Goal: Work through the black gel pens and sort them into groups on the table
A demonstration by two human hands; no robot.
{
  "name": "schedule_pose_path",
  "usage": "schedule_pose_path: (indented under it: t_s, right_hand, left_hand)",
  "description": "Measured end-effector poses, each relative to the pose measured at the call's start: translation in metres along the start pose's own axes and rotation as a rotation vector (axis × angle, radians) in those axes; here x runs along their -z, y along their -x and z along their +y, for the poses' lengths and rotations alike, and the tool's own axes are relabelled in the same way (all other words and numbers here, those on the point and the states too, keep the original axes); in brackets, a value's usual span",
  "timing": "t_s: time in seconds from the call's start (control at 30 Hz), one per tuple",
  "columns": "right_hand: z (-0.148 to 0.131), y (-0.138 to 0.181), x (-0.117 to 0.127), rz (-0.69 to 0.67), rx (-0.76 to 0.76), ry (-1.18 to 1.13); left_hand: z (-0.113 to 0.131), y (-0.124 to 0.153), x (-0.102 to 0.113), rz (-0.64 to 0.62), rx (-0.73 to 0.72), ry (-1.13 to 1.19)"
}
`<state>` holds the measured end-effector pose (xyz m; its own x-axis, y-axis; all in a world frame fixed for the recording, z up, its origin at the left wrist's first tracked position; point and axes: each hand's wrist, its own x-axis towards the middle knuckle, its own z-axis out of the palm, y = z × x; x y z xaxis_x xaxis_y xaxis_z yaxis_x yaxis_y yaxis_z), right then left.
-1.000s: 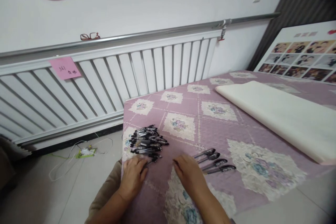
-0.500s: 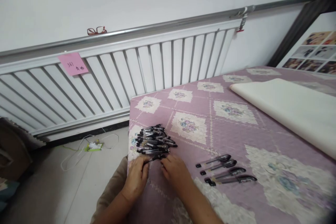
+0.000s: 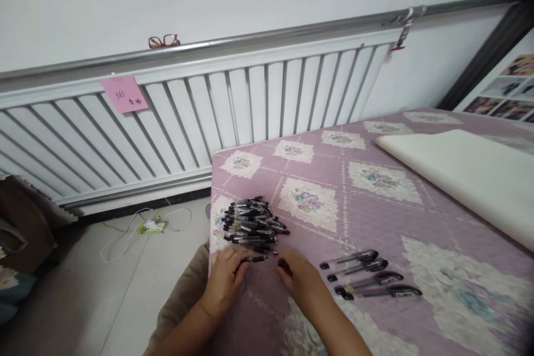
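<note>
My left hand [image 3: 227, 275] is closed around a dark pen [image 3: 255, 259], whose narrow tip end sticks out to the right. To its right, my right hand [image 3: 298, 275] is curled with thumb and fingers close together; what it pinches, if anything, is hidden. A gap separates the right fingers from the pen's tip. Just beyond both hands lies a heap of black and clear pens [image 3: 250, 222], mostly pointing sideways. Right of my right hand, several capped pens [image 3: 369, 275] lie in a loose row on the patterned tablecloth [image 3: 308, 164].
A folded cream sheet [image 3: 459, 172] lies at the table's right. Behind the table runs a white radiator [image 3: 258, 100] with a pink note [image 3: 124, 94]; red glasses [image 3: 164, 40] rest on its pipe. A power strip [image 3: 152, 226] with cords is on the floor at left.
My right hand has drawn away to the right from the pen in my left hand, and the pen's tip end now shows. The view has shifted slightly.
</note>
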<state>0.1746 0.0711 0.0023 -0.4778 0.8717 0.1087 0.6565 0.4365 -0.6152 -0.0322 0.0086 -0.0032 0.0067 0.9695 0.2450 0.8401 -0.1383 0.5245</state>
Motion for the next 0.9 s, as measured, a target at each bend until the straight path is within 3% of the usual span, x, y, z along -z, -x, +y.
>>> schedule_pose_path:
  t_s: [0.13, 0.37, 0.7, 0.9]
  right_hand:
    - [0.008, 0.006, 0.003, 0.093, -0.082, -0.25]
    - [-0.003, 0.017, 0.01, 0.046, -0.116, -0.506]
    - [-0.008, 0.025, 0.005, 0.107, -0.097, -0.421]
    - [-0.011, 0.022, 0.004, 0.057, -0.038, -0.321]
  left_hand:
    - [0.002, 0.0, 0.001, -0.012, -0.008, -0.02]
    - [0.002, 0.002, 0.0, -0.045, -0.041, -0.1]
    - [0.003, 0.003, -0.001, -0.017, -0.067, -0.126]
    - [0.004, 0.003, -0.002, -0.023, -0.072, -0.146]
